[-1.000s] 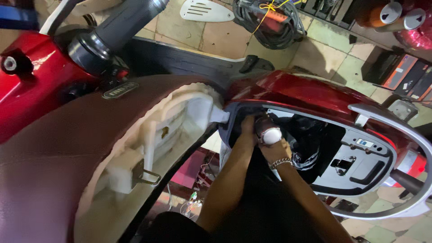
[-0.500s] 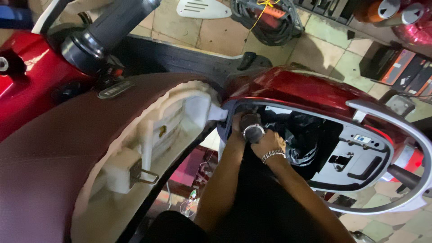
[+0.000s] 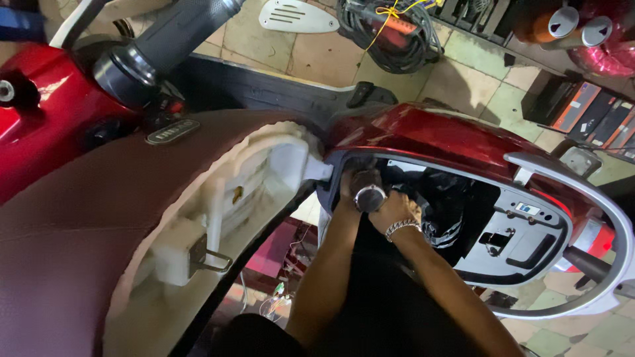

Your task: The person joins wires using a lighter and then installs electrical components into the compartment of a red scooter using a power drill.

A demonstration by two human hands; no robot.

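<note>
A red scooter stands with its brown seat tipped up, showing the seat's white underside. Both my hands are at the front of the open under-seat compartment, close to the seat hinge. My right hand, with a metal bracelet on its wrist, wraps around a dark cylindrical tool with a round silver end. My left hand rests against the tool's left side by the compartment edge. Its fingers are hidden.
A black handlebar grip and the red front body lie at the upper left. On the tiled floor are a coil of cables, a white panel and dark boxes. A grey grab rail rings the rear.
The tool's silver end and both hands have shifted slightly left toward the seat hinge. The view has drifted a little with them.
</note>
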